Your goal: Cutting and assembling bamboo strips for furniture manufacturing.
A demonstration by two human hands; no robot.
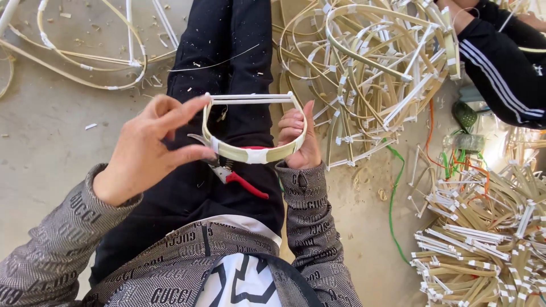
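You hold a small bamboo frame in front of you, above your lap, with both hands. It is a curved pale strip closed by two thin straight sticks on top, joined with white tape at the corners.

Your left hand is half open: the thumb and forefinger pinch the left corner of the frame, and the other fingers are spread loose. Your right hand is closed around the right side of the curved strip, the fingers curled over it.

The frame looks very light and springy. The strip bends but I think it can crack if you squeeze it hard, so it is better to take it near the taped corners, where it is stiffest.

Red-handled pruning shears lie on your lap, just under the frame. A big pile of similar frames lies on the floor to your right, and another person's sleeve is beside it.
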